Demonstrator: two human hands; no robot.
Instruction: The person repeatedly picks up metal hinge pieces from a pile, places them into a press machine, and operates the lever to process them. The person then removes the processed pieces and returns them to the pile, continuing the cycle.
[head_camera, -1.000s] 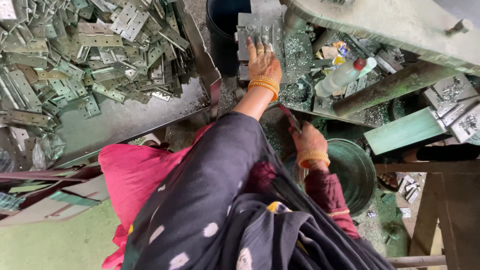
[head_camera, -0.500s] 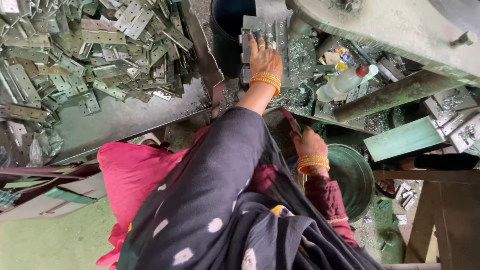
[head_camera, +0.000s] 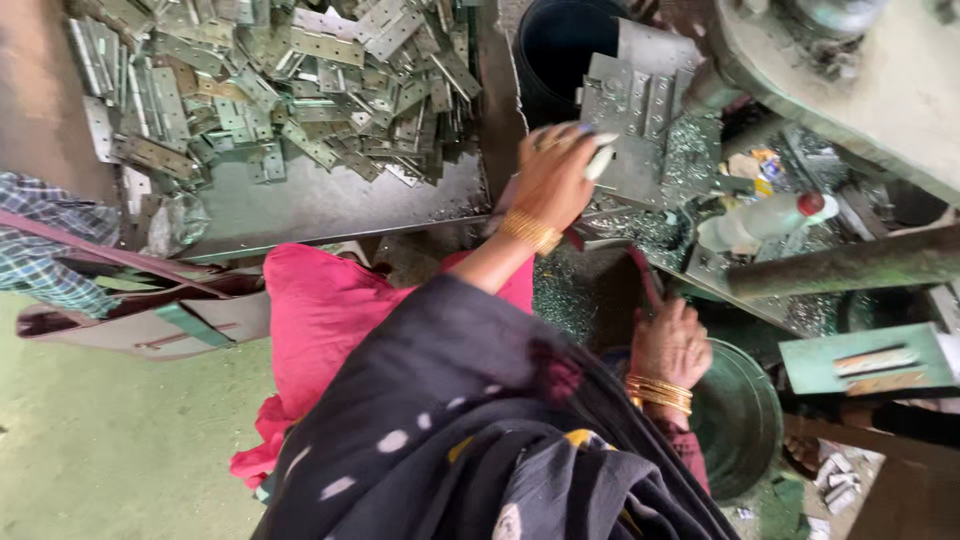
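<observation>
My left hand (head_camera: 553, 178), with a gold bangle at the wrist, hovers beside a stack of flat metal hinge plates (head_camera: 632, 105) and pinches a small pale metal piece (head_camera: 602, 160) at its fingertips. My right hand (head_camera: 670, 345), wearing several gold bangles, is lower down on the right. Its fingers are closed around a dark red rod (head_camera: 645, 282) that slants up towards the machine. Grey metal shavings (head_camera: 655, 225) lie between the two hands. A black dotted cloth and a pink garment cover my lap.
A big heap of metal hinges (head_camera: 290, 80) fills a steel tray (head_camera: 300, 210) on the left. A black bucket (head_camera: 560, 45) stands behind the plates. A plastic bottle with a red cap (head_camera: 760, 215), a green metal bowl (head_camera: 745, 420) and a green machine body (head_camera: 860, 80) crowd the right.
My left hand has drawn back from the stack of plates and now has a small pale piece in its fingers. My right hand stays on the red rod.
</observation>
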